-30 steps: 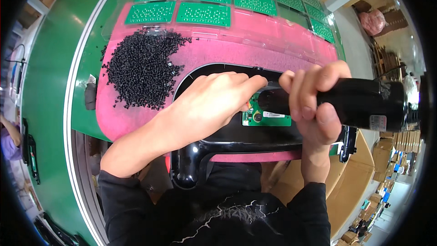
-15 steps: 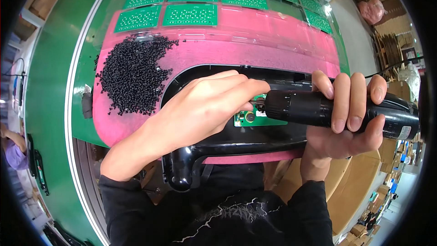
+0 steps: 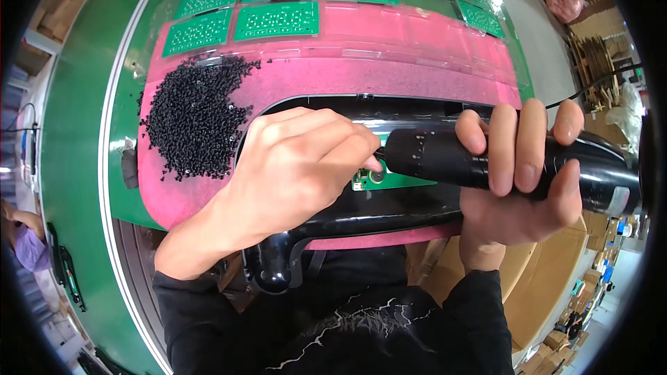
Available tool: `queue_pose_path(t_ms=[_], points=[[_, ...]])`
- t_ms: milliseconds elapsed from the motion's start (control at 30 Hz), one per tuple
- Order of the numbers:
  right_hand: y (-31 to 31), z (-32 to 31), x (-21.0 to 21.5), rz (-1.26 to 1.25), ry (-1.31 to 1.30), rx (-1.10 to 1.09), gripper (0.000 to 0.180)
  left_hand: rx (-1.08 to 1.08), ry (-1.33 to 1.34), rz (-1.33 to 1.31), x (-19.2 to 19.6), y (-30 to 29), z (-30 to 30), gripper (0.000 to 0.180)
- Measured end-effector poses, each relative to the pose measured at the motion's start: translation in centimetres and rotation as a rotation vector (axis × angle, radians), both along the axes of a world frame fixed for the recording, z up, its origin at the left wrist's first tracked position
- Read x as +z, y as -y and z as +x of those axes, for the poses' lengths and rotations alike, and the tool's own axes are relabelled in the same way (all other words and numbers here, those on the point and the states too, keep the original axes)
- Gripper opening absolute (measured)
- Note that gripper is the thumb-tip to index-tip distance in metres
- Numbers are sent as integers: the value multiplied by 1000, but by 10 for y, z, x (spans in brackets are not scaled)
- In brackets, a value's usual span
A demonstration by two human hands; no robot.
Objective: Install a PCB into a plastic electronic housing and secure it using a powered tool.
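My right hand (image 3: 503, 167) is wrapped round a black electric screwdriver (image 3: 434, 158), which lies nearly level with its nose to the left. Up against that nose, the fingers of my left hand (image 3: 299, 163) are pinched together around the bit; whether a screw sits between them is hidden. Just beneath lies a green circuit board (image 3: 403, 182) with a round dark part at its left end, partly covered by the hand and tool. The board sits inside a glossy black plastic housing (image 3: 389, 214) with a rounded stub at the lower left.
A heap of small black screws (image 3: 191, 121) lies on the pink mat (image 3: 347, 76) to the left. Several green circuit boards (image 3: 276, 21) fill a clear tray at the back. A cable (image 3: 597, 83) runs off right. Cardboard (image 3: 549, 285) stands at the lower right.
The screwdriver's nose has shifted slightly left, and my left hand has moved a little left with it. The metal bit, visible before, is now mostly covered.
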State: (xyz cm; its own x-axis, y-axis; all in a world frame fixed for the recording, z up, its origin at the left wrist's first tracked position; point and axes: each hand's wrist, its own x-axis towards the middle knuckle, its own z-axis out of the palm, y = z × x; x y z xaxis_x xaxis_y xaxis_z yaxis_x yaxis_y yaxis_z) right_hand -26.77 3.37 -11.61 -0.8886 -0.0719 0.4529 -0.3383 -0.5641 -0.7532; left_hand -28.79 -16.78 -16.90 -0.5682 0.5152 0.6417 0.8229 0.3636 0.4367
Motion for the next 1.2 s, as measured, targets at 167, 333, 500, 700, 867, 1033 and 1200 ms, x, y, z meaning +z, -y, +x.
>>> queue_pose_path(t_ms=[167, 333, 500, 700, 867, 1033, 1200], points=[[-10, 1, -2, 125, -71, 90, 24, 97, 132, 84, 7, 5, -2, 11], [-2, 4, -5, 174, 21, 86, 26, 108, 279, 86, 1, -3, -3, 10], [6, 7, -9, 249, 31, 81, 28, 133, 328, 114, 2, -3, 0, 6], [13, 7, -11, 128, -43, 301, 39, 132, 343, -37, 2, 0, 2, 12], [24, 5, -12, 148, -51, 335, 39, 82, 296, 3, -2, 4, 2, 15], [37, 15, -2, 218, 143, 191, 36, 50, 241, 14, -7, 7, 3, 16], [25, 13, -2, 448, 15, 265, 33, 18, 272, -70, -7, 8, 4, 17]])
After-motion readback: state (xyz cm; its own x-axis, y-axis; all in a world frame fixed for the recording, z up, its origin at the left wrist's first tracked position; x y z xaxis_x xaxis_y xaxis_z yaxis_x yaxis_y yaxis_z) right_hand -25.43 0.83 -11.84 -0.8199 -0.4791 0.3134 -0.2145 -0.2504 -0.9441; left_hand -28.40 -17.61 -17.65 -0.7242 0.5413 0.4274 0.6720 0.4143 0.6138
